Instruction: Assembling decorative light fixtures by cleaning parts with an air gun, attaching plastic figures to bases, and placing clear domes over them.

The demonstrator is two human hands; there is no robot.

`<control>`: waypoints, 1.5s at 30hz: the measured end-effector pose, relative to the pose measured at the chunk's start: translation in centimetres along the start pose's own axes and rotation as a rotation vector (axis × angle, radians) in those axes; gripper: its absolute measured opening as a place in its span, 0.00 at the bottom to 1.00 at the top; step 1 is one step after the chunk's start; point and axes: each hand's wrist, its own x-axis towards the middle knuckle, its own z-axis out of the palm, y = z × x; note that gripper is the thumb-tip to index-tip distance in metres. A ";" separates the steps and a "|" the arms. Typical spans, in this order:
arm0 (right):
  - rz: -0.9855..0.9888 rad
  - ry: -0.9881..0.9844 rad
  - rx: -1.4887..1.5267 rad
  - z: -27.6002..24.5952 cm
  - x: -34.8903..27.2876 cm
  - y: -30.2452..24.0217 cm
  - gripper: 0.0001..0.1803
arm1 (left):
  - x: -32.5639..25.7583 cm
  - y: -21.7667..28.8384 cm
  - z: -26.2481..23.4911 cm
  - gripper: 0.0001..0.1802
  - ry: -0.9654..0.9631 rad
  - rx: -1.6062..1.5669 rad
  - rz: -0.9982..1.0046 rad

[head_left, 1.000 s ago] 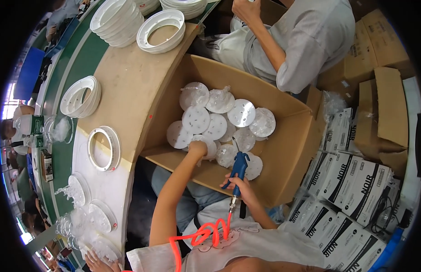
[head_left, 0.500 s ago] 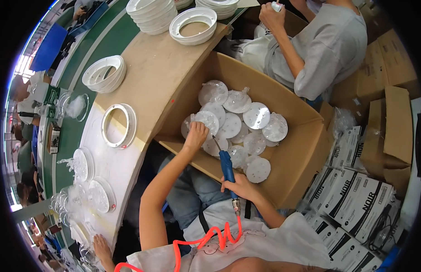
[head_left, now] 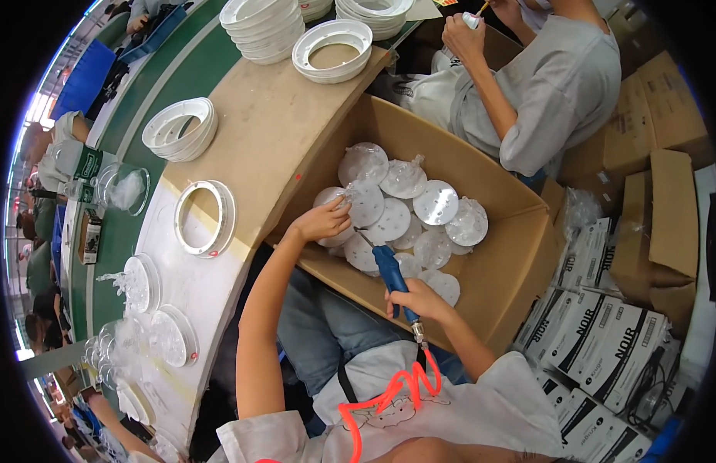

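My right hand (head_left: 421,299) is wrapped round a blue air blow gun (head_left: 392,272) with an orange coiled hose (head_left: 389,393). Its thin nozzle points up and left over the pile. Inside a large cardboard box (head_left: 520,255) lie several round whitish discs (head_left: 435,202), some with crumpled clear plastic on them. My left hand (head_left: 325,221) is at the box's left side, fingers pinched at the left edge of one disc (head_left: 367,203). The fingertips are partly hidden, so the grip shows only in part. Another disc (head_left: 327,196) lies just behind that hand.
On the table (head_left: 257,116) to the left stand white rings (head_left: 206,217), some stacked, and clear plastic-wrapped round parts (head_left: 171,336). A green conveyor (head_left: 134,181) runs beyond. A co-worker in grey (head_left: 558,85) sits at the far right. Printed cartons (head_left: 604,339) are stacked at the right.
My left hand has shifted slightly left and its wrist has turned. The blow gun has tilted further left, and my right hand has moved a little right. Another person's hand at the lower left has moved away.
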 end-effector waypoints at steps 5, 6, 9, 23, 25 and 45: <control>-0.031 0.139 -0.103 0.0 -0.3 -0.8 0.18 | 2.9 -1.3 0.6 0.10 0.273 -0.061 -0.054; 0.003 0.227 -0.215 0.0 -0.3 -1.3 0.18 | 3.3 -1.1 1.4 0.09 0.291 -0.099 -0.066; 0.042 0.250 -0.264 -0.4 0.7 -0.4 0.18 | 2.0 -0.5 5.7 0.09 0.102 -0.150 -0.051; 0.105 0.217 -0.052 -0.7 3.7 2.9 0.12 | 2.7 1.9 4.0 0.08 0.105 -0.378 -0.187; 0.103 0.225 -0.047 -0.4 3.5 2.5 0.12 | 3.6 2.3 3.4 0.13 0.191 -0.510 -0.407; 0.071 0.224 -0.192 -0.1 0.2 -1.3 0.14 | 6.9 2.3 6.9 0.14 0.208 -1.091 -1.324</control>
